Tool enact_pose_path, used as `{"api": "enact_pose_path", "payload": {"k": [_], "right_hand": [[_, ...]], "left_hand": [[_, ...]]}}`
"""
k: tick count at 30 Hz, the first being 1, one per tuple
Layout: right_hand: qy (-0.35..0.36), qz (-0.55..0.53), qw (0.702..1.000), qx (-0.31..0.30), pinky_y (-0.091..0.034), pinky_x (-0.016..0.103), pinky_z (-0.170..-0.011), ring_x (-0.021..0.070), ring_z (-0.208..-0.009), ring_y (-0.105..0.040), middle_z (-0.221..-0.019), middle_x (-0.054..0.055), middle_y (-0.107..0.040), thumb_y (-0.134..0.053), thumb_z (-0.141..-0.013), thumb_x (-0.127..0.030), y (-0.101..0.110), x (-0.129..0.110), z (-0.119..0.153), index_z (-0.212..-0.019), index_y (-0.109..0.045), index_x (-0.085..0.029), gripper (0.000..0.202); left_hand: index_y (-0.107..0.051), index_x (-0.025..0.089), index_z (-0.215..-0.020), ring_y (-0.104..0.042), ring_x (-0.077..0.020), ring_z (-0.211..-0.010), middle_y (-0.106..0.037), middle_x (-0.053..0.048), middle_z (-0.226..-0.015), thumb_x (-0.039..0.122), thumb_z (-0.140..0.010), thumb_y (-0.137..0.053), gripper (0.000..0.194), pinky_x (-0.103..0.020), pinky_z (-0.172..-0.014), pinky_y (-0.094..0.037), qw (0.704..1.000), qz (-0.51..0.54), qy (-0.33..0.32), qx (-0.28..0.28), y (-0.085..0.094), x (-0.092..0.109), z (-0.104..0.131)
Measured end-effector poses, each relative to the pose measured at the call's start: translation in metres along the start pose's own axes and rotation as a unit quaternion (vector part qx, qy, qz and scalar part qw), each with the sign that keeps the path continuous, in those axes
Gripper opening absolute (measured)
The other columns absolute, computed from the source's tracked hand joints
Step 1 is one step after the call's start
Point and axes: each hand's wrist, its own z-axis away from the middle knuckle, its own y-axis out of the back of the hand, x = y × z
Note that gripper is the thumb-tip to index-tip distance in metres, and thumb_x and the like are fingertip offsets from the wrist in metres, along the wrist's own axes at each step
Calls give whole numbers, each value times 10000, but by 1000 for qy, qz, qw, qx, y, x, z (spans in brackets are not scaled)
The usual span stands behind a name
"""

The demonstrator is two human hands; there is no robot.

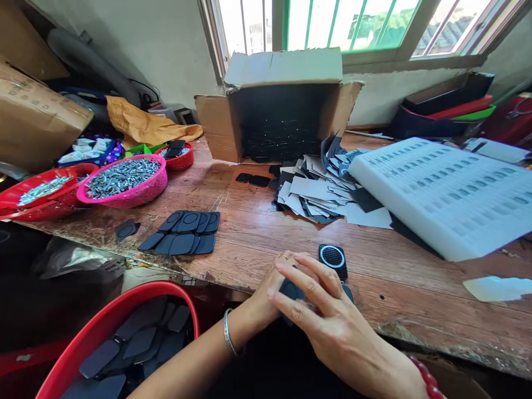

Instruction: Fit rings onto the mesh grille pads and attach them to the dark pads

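Observation:
My left hand (268, 291), wearing a silver bracelet, is closed around a dark flat plate (292, 289) near the table's front edge. Fingers of my right hand (330, 305) stretch apart over that plate and partly cover it and the left fingers. Just beyond the right hand lies a black rounded plate with a white ring (332, 261); another dark piece (347, 292) peeks out below it. Stacked in two rows to the left are several dark plates (187, 233), some with a circular outline.
A red tub (192, 302) of dark plates stands at lower left. Small metal parts fill a pink basket (160, 185). An open cardboard box (218, 124) stands behind loose grey and black cards (311, 188). A white slotted foam block (449, 194) lies right.

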Motion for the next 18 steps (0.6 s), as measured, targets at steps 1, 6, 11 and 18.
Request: {"api": "enact_pose_path", "payload": {"k": [1, 6, 11, 18], "right_hand": [[10, 7, 1000, -7, -490, 508, -1048, 304, -1411, -361, -1419, 119, -554, -471, -930, -39, 4, 0, 1, -1203, -666, -199, 372], [34, 4, 999, 37, -478, 445, -1073, 255, -1292, -502, -1182, 116, -687, -516, -934, -64, 21, 10, 14, -989, -694, -149, 205], [50, 3, 997, 67, -516, 386, -1031, 215, -1154, -618, -1039, 90, -746, -471, -950, -66, 33, 15, 32, -1032, -699, -149, 256], [62, 42, 993, 87, -530, 310, -1021, 174, -971, -718, -920, 8, -783, -478, -952, -68, 34, 5, 47, -1110, -708, -252, 334]], "left_hand": [[-705, 253, -909, -580, -304, -1081, -680, -44, -996, 307, -789, -679, 134, -432, -1065, -388, 1000, -28, -9, -1, -2, 3, 0], [-657, 234, -1090, -594, -289, -1079, -678, -73, -1110, 263, -788, -641, 303, -404, -968, -435, 984, -170, -52, -22, -5, 5, -3], [-633, 193, -1040, -622, -245, -937, -677, -57, -983, 261, -726, -686, 325, -346, -847, -466, 986, -142, -34, -86, -11, 17, -4], [-616, 188, -1122, -611, -193, -804, -655, -11, -875, 200, -703, -724, 434, -274, -731, -444, 966, -119, -3, -231, -17, 48, -2]]}}
